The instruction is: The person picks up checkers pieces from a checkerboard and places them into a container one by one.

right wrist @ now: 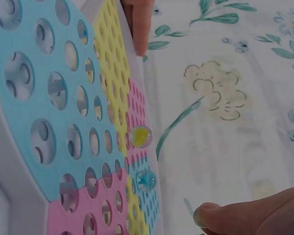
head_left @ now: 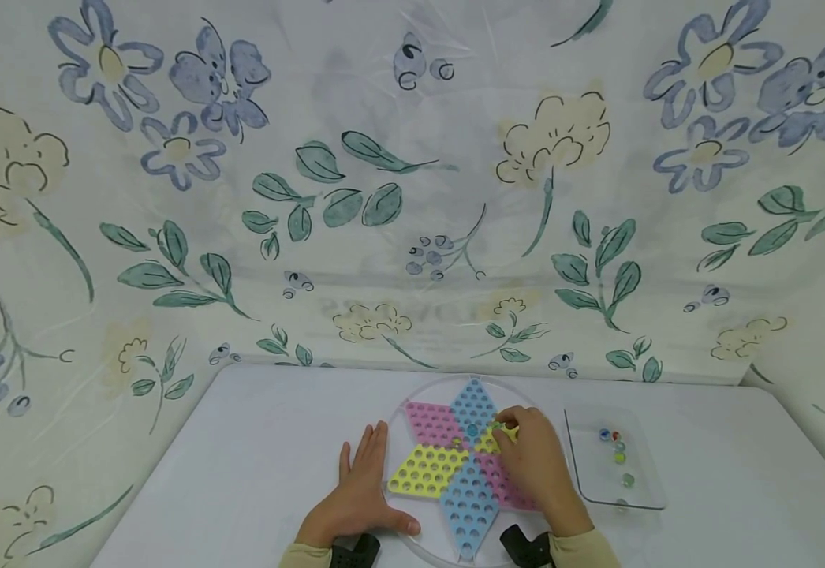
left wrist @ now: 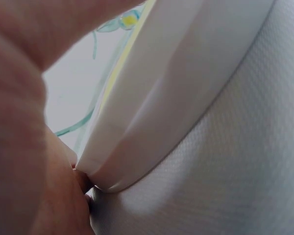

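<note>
Our right hand (head_left: 536,465) lies over the right half of the star-shaped game board (head_left: 455,473), its fingers curled at the yellow wedge; they seem to pinch a green marble (head_left: 503,427), though the head view shows too little of it for us to be sure. Our left hand (head_left: 359,493) lies flat on the tabletop (head_left: 256,457), fingers straight and together, thumb against the white rim (left wrist: 157,112) of the round tray that carries the board. In the left wrist view we see that rim touching the hand.

The board sits at the near middle of the tabletop, its wedges blue, pink and yellow and full of holes. In the right wrist view a yellow marble (right wrist: 139,136) and a blue marble (right wrist: 146,180) sit in holes near the centre, just beside each other, with a fingertip (right wrist: 206,215) of our right hand near them.

To the right of the board, apart from it, lies a clear shallow tray (head_left: 586,481) with a few loose marbles (head_left: 618,456). A floral cloth (head_left: 412,181) hangs behind the tabletop.
</note>
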The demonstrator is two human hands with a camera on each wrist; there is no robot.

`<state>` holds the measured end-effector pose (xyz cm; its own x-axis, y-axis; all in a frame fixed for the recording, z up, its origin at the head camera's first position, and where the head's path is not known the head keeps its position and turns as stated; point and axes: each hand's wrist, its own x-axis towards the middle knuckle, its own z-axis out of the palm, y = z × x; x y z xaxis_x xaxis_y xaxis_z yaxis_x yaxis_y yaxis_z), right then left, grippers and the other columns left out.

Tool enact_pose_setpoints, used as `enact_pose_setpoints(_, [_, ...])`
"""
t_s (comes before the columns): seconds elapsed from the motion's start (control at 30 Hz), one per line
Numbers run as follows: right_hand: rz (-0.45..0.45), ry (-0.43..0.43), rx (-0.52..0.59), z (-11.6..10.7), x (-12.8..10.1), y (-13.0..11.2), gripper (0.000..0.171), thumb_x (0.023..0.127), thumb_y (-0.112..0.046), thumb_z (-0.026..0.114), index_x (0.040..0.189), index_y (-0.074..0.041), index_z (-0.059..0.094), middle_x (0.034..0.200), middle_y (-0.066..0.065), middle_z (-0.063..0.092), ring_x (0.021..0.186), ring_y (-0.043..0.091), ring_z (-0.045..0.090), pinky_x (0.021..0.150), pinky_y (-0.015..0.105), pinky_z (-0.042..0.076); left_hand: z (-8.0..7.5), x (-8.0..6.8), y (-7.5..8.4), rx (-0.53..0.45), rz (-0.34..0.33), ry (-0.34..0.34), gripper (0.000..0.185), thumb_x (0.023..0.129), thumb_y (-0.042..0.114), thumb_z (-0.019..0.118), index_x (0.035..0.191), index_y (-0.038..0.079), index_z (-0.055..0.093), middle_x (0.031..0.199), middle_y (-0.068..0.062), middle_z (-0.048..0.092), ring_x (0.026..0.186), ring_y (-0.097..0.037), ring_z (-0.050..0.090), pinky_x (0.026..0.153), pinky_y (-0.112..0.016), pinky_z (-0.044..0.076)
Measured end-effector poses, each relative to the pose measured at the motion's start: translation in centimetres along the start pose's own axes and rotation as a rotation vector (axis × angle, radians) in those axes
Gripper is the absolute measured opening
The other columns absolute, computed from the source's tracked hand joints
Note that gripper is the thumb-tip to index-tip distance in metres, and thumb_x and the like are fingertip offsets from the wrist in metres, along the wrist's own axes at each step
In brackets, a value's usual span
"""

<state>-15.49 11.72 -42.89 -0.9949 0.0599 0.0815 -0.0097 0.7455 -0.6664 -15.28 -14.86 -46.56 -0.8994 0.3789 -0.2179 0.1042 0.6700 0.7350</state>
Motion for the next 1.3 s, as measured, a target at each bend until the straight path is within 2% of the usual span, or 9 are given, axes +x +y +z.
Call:
enact_pose_setpoints(0.37, [-0.013,0.017,0.010,-1.1,-0.1,0.1,0.017,0.095,-0.009,0.068,0.108,0.001,0.069,0.094,0.008,0.062,0.083,0.021,0.058,0.073,0.039,0.052,0.1,0.1,-0.2,0.006,0.003,0.007,0.148,0.060,0.050,0.095,0.158,-0.008,0.000,0.165,-0.026,0.002,0.152,-0.041,-0.007,0.114,-0.062,-0.016])
enact_pose_setpoints(0.9, [0.001,0.050,0.032,-3.1,0.1,1.1,0.018,0.095,-0.008,0.068,0.109,0.003,0.069,0.095,0.012,0.063,0.083,0.024,0.057,0.074,0.041,0.051,0.1,0.1,-0.2,0.021,-0.001,0.005,0.147,0.061,0.051,0.094,0.158,-0.007,0.000,0.166,-0.026,0.002,0.153,-0.041,-0.008,0.114,-0.062,-0.016])
enact_pose_setpoints(1.3, [0.096,-0.003,0.040,-4.4,0.6,1.9,0.024,0.097,-0.011,0.065,0.115,0.004,0.066,0.098,0.012,0.063,0.084,0.023,0.056,0.066,0.034,0.049,0.0,0.1,0.0,0.030,-0.011,0.000,0.147,0.061,0.052,0.094,0.158,-0.007,0.000,0.165,-0.026,0.002,0.152,-0.041,-0.008,0.114,-0.063,-0.015])
